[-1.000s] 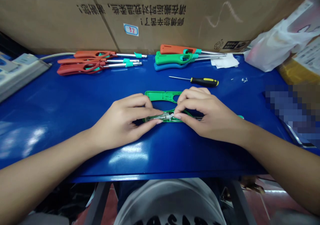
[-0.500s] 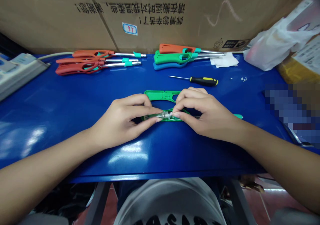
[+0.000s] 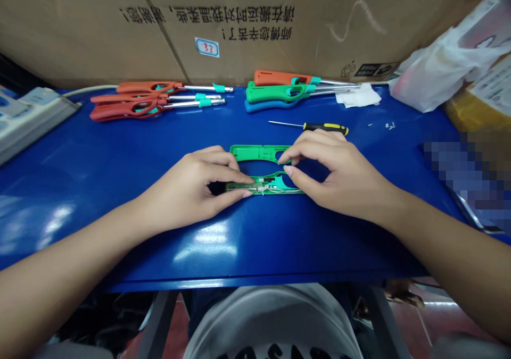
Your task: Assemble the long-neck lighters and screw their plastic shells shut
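Observation:
A green gas lighter (image 3: 279, 191) lies opened on the blue table, showing a clear fuel tank, a teal trigger and thin wiring inside. My left hand (image 3: 207, 181) pinches its rear end between thumb and fingers, around the tank. Parallel to it, just behind, rests the loose green half-shell (image 3: 255, 152), its hollow side up. My right hand (image 3: 331, 170) hovers over the trigger area, thumb and index finger slightly apart with nothing visible between them. It hides the lighter's front part.
Several red-orange lighters (image 3: 131, 109) lie at the back left. An orange, a green (image 3: 271, 91) and a blue lighter lie back right, by a white tissue (image 3: 359, 96). A screwdriver (image 3: 323, 128) lies behind my right hand. A cardboard box (image 3: 239, 8) stands behind; a power strip (image 3: 35, 114) is left.
My right hand has drawn back and up from the tank's front end, and its fingertips have parted. The wiring and teal trigger now show. My left hand still grips the rear.

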The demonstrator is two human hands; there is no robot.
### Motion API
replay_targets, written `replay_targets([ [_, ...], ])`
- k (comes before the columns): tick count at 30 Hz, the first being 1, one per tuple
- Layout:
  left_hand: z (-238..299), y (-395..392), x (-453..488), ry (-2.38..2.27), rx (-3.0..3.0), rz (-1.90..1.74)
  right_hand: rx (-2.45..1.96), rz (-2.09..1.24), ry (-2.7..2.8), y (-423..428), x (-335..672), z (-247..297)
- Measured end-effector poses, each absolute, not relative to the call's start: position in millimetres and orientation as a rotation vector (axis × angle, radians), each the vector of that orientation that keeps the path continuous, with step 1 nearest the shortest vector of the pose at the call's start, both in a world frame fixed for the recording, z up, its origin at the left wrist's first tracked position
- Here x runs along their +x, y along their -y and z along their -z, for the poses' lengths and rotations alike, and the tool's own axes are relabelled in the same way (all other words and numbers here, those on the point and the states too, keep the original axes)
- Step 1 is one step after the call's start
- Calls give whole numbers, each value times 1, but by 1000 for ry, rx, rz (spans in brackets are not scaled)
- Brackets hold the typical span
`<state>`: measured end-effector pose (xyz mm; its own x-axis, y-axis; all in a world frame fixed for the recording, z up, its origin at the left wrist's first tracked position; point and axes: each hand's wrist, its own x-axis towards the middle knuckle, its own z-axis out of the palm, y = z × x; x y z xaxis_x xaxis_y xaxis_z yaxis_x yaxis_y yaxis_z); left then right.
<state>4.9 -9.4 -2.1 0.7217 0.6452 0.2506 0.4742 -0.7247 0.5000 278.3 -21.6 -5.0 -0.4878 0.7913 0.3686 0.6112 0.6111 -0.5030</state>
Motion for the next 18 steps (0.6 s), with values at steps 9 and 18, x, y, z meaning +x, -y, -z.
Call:
replay_targets([
  [9,3,10,7,-863,2482,-605,-915,-368,2511,24,281,7],
  [18,5,8,5,-847,2460,-612,-691,-249,2710,20,288,3],
])
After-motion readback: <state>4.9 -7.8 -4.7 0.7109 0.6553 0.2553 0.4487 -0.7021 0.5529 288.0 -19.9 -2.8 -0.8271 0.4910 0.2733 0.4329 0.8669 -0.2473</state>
